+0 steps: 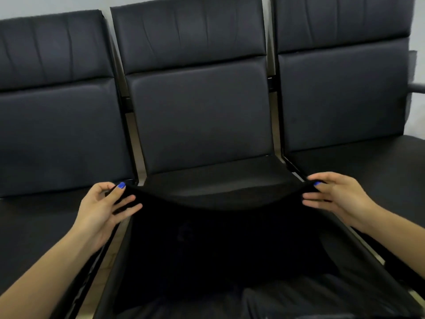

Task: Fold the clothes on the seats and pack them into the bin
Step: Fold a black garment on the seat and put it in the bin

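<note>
Here, seen from a head-worn camera looking down, a person stands before a row of three dark padded leather seats [200,116] set against a pale wall. Both bare hands hold up a plain black cloth garment [213,238] over the middle seat. The left hand [103,208] pinches the garment's upper left corner between thumb and forefinger, with the other fingers [128,201] loosely spread against the cloth. The right hand [338,196] pinches the upper right corner in the same way. The top edge sags in a shallow curve between the two hands, so the garment's long axis runs side to side, level with the front of the seat cushion. The rest of the cloth hangs down towards the viewer, its lower part draped over the seat's front edge. Both hands sit equally near their corners. The fold likely depends on bringing these two corners together or laying the cloth flat. No bin is visible.
</note>
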`<state>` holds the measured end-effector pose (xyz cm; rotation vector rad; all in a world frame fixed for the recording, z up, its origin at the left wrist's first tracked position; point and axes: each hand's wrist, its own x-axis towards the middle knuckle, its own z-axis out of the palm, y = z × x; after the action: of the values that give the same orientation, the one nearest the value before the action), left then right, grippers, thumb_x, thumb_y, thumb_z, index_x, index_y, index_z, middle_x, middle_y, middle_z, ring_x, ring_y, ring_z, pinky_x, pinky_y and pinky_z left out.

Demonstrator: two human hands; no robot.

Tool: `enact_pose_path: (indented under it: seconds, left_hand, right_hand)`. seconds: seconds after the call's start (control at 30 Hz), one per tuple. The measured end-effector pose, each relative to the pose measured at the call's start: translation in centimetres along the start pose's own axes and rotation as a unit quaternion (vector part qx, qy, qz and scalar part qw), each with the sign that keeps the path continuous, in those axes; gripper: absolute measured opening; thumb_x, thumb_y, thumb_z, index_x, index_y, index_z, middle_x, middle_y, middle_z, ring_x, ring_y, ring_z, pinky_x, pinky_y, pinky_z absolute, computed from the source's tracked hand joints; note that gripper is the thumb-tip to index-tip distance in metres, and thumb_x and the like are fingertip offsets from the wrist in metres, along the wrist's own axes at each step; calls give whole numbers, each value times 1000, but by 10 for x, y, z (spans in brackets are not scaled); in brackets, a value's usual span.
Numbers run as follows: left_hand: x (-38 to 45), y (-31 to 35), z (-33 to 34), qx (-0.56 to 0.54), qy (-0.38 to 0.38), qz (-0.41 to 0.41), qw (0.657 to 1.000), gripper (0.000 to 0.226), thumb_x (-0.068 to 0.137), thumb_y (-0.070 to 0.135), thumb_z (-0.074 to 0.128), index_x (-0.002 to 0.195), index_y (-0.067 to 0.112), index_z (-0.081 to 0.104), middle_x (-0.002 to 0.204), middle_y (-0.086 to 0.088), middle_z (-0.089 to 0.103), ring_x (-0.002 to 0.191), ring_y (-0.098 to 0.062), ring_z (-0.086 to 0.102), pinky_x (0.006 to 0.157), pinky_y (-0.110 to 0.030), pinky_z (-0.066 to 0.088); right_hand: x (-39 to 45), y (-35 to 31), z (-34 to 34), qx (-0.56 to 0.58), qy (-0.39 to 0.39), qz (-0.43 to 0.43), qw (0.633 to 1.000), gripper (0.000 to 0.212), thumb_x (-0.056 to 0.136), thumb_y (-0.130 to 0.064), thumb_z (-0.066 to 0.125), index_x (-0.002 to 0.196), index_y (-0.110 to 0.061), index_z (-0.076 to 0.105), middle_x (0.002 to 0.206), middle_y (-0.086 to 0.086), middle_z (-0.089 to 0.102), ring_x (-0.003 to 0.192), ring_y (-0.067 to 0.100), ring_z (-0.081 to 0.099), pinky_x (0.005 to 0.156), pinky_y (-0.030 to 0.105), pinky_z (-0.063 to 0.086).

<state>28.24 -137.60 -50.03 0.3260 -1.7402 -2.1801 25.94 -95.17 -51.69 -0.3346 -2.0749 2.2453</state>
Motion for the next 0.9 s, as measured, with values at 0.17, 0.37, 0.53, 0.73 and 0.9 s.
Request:
enact_pose_path:
  seconds: [0.17, 0.37, 0.53, 0.73, 0.9]
  left_hand:
    - [-51, -30, -32, 24, -25, -13, 999, 24, 90, 11, 54, 70, 22, 59, 79, -4, 58, 67, -16, 66, 65, -36, 60]
    - [-78, -50, -48, 27, -58, -39, 997, 14, 61, 22, 71, 67, 19, 59, 66, 0, 59, 57, -13, 64, 68, -41, 60]
    - [-73, -54, -55, 243, -103, -4, 964, 10, 91, 4, 53, 83, 8, 49, 78, -10, 56, 62, -16, 65, 69, -25, 59]
    - [-69, -38, -66, 465, -179, 109, 860, 32, 91, 7, 55, 73, 33, 48, 53, -16, 59, 52, -15, 61, 64, -8, 49]
    - [-68, -40, -76, 479, -175, 123, 851, 43, 90, 3, 54, 72, 40, 47, 53, -14, 60, 55, -18, 65, 69, -15, 55]
  right_hand:
    - [-25, 10, -13, -130, -110, 73, 983, 23, 95, 8, 38, 93, -1, 60, 78, 17, 56, 55, 23, 62, 62, 40, 61]
    - [-34, 31, -25, -249, -162, 94, 950, 24, 94, 10, 39, 91, -1, 60, 80, 23, 61, 64, 28, 67, 61, 25, 59]
    - [-23, 30, -26, -401, -150, -37, 903, 27, 92, 11, 44, 84, -8, 61, 84, 8, 59, 59, 20, 66, 60, 15, 47]
    - [-16, 19, -46, -499, -97, -131, 851, 46, 89, 8, 50, 77, -35, 62, 71, 2, 69, 56, -2, 65, 61, 9, 42]
    - [-10, 22, -60, -531, -84, -186, 822, 60, 85, 8, 52, 79, -51, 55, 75, 1, 68, 72, 15, 65, 72, 25, 44]
